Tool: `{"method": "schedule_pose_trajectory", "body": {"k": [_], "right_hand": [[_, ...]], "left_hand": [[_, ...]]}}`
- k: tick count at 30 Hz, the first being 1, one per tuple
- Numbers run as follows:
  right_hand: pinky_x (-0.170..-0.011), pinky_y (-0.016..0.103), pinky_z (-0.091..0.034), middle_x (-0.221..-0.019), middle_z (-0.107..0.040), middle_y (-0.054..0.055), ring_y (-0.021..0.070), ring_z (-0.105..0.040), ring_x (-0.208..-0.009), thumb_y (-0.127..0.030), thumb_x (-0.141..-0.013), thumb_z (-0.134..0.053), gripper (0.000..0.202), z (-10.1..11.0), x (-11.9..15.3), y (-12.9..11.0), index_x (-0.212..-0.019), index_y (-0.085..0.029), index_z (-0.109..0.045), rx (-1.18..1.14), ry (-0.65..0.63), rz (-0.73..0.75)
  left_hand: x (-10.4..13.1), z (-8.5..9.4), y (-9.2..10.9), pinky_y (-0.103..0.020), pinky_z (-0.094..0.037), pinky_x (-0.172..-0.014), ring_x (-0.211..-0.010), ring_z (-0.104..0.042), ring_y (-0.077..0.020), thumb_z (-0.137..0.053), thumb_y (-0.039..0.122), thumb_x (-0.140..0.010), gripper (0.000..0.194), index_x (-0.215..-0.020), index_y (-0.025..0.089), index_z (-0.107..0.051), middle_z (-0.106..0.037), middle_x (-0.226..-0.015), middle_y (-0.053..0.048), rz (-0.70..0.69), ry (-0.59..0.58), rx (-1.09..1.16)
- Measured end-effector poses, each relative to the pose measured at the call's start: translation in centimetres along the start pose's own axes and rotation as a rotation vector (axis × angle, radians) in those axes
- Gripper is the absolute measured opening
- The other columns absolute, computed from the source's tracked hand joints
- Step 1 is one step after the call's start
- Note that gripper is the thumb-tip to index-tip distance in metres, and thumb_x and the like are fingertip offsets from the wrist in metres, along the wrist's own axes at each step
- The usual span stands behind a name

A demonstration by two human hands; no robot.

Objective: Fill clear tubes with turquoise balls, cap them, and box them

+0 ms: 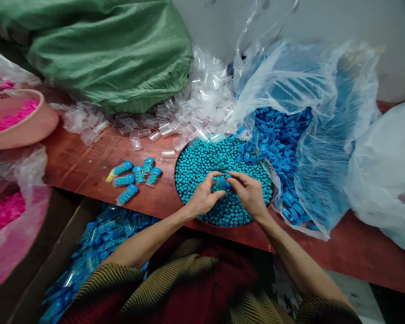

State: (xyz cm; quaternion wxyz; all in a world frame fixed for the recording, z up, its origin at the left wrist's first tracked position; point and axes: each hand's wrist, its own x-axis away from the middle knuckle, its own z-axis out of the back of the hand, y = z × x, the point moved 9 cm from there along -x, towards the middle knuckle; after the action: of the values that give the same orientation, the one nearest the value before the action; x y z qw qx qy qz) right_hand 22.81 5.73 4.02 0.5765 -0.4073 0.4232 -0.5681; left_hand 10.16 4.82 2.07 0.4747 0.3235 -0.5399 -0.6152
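Fingers of the left hand [205,196] and right hand [249,192] meet around a small blue-topped clear plastic container [222,183], pinching it between them; which fingertips press hardest cannot be told. Directly beneath the fingers lies a round red-rimmed tray [274,194] full of turquoise beads [199,166]. Left of the fingers, on the reddish-brown wooden table [97,173], sit several bead-filled clear tubes with blue caps [127,194], one beside a yellow piece [110,175]. Beyond the fingers, empty clear plastic tubes [167,129] are heaped beside a green fabric sack [121,58]. To their right, blue plastic caps [278,135] spill from a translucent plastic bag [334,148], reaching the tray's far edge.
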Motion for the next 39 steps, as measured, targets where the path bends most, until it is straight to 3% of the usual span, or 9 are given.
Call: {"method": "schedule_pose_trajectory", "body": {"k": [3,8,14,22,27,30,34,37,39], "right_hand": [[-0.091,0.043,-0.049,-0.114,-0.063,0.012,0.0262,-0.059,-0.107,-0.039,-0.084,-0.051,0.039,-1.9,1.2,-1.9,-0.117,-0.020,-0.057,0.314,-0.123,0.246],[-0.074,0.047,-0.054,-0.127,-0.048,0.023,0.0344,-0.059,-0.104,-0.047,-0.073,-0.064,0.087,-4.0,2.6,-1.7,-0.142,-0.011,-0.023,0.640,-0.240,0.362],[-0.059,0.038,-0.052,-0.102,-0.054,0.015,0.0280,-0.061,-0.080,-0.035,-0.071,-0.060,0.074,-4.0,2.8,-2.6,-0.134,-0.012,-0.028,0.670,-0.072,0.430],[-0.063,0.037,-0.052,-0.105,-0.054,0.014,0.0264,-0.061,-0.083,-0.036,-0.069,-0.063,0.081,-5.8,2.5,-2.1,-0.136,-0.015,-0.024,0.582,-0.140,0.442],[-0.069,0.035,-0.052,-0.125,-0.053,0.015,0.0259,-0.063,-0.094,-0.040,-0.081,-0.056,0.064,-5.6,1.6,-2.2,-0.138,-0.020,-0.034,0.733,-0.340,0.403],[-0.078,0.033,-0.049,-0.103,-0.067,0.011,0.0233,-0.065,-0.091,-0.035,-0.090,-0.045,0.037,-0.5,-2.1,-1.0,-0.121,-0.018,-0.054,0.751,-0.137,0.202],[-0.076,0.035,-0.047,-0.095,-0.070,0.013,0.0273,-0.065,-0.091,-0.040,-0.091,-0.043,0.039,4.2,-7.0,0.8,-0.118,-0.014,-0.056,0.911,0.087,-0.013],[-0.072,0.035,-0.045,-0.094,-0.070,0.017,0.0301,-0.065,-0.090,-0.047,-0.089,-0.045,0.047,4.1,-9.5,1.7,-0.119,-0.012,-0.053,1.062,0.116,-0.112],[-0.071,0.034,-0.044,-0.095,-0.068,0.020,0.0297,-0.064,-0.089,-0.044,-0.089,-0.046,0.043,3.1,-10.6,2.2,-0.113,-0.011,-0.054,1.136,0.110,-0.130]], "left_hand": [[0.0,-0.2,0.1,-0.032,-0.046,-0.085,-0.079,-0.057,-0.0140,-0.052,0.024,-0.080,0.055,-0.134,0.020,-0.038,-0.060,-0.100,-0.003,-0.038,0.008,0.061],[-0.6,-0.3,0.2,-0.030,-0.043,-0.089,-0.094,-0.055,-0.0162,-0.050,0.026,-0.080,0.052,-0.130,0.014,-0.040,-0.059,-0.106,-0.006,-0.065,-0.054,0.204],[-0.3,-0.4,0.6,-0.020,-0.037,-0.058,-0.060,-0.042,-0.0080,-0.052,0.033,-0.080,0.035,-0.110,0.017,-0.047,-0.047,-0.069,0.004,0.033,-0.041,0.278],[0.2,0.8,0.1,-0.020,-0.029,-0.051,-0.053,-0.034,-0.0073,-0.050,0.029,-0.082,0.020,-0.098,0.018,-0.048,-0.036,-0.061,0.006,0.036,0.138,0.102],[1.3,5.9,-0.2,-0.023,-0.040,-0.063,-0.066,-0.048,-0.0111,-0.045,0.031,-0.086,0.029,-0.112,0.019,-0.049,-0.053,-0.076,0.001,-0.036,0.203,-0.212],[3.0,12.4,-1.1,-0.028,-0.045,-0.076,-0.081,-0.055,-0.0152,-0.046,0.034,-0.085,0.037,-0.118,0.019,-0.050,-0.060,-0.095,-0.003,0.013,0.402,-0.382],[5.2,19.2,-2.7,-0.036,-0.045,-0.083,-0.087,-0.059,-0.0219,-0.044,0.034,-0.084,0.046,-0.127,0.019,-0.049,-0.063,-0.100,-0.007,0.226,0.614,-0.734],[5.7,20.2,-1.6,-0.040,-0.043,-0.087,-0.096,-0.058,-0.0265,-0.042,0.031,-0.085,0.046,-0.127,0.014,-0.050,-0.062,-0.105,-0.013,0.225,0.776,-0.939],[4.6,18.0,-0.3,-0.038,-0.042,-0.089,-0.099,-0.057,-0.0254,-0.038,0.029,-0.088,0.039,-0.118,0.013,-0.056,-0.062,-0.106,-0.013,0.084,0.759,-0.944]]}}
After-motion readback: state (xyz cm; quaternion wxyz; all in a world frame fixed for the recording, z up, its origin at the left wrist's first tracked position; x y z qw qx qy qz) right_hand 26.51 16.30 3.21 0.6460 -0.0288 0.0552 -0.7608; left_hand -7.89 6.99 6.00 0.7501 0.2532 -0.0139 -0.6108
